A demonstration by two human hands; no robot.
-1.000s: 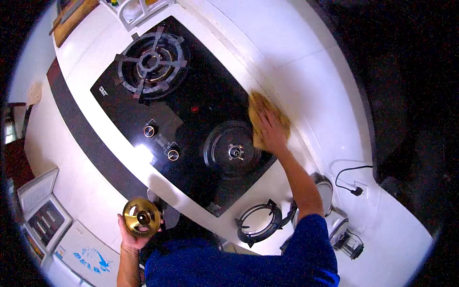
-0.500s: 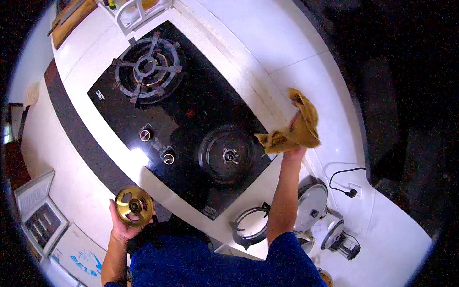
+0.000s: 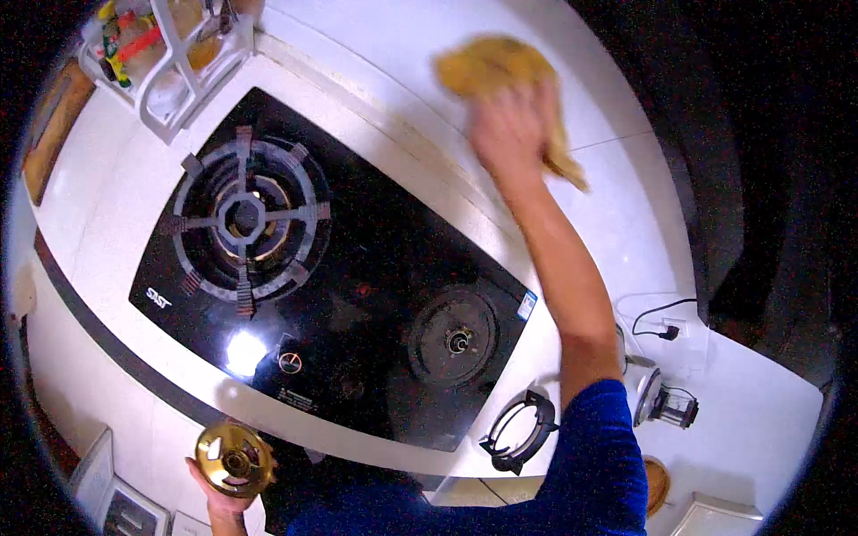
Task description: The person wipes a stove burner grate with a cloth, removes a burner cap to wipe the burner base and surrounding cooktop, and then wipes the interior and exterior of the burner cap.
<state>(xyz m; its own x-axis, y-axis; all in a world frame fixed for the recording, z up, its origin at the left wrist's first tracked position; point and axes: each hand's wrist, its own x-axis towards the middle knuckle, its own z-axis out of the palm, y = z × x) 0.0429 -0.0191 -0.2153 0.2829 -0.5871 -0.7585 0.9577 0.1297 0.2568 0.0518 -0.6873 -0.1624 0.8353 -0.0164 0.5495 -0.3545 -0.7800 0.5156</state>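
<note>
In the head view, my left hand (image 3: 214, 493) is closed around a shiny brass burner cap (image 3: 231, 436), held near the front edge of the counter. My right hand (image 3: 511, 134) reaches far forward with a yellow-brown cloth (image 3: 500, 64), which lies against the white wall tiles behind the stove. Motion blurs that hand and the cloth. Between my arms is the black glass gas stove (image 3: 380, 259). Its right burner seat (image 3: 458, 343) is bare of cap and grate, while a grate (image 3: 284, 215) stands over the left burner.
A loose black pan support (image 3: 542, 415) rests on the counter by my right elbow. Behind it is a clear-and-grey appliance (image 3: 661, 404), with a plug (image 3: 668, 333) in the wall socket. A white rack (image 3: 192, 94) with bottles stands at the back left.
My right hand has swept the cloth forward and left, up along the tiled wall. The camera view has shifted; my left hand still holds the brass burner cap.
</note>
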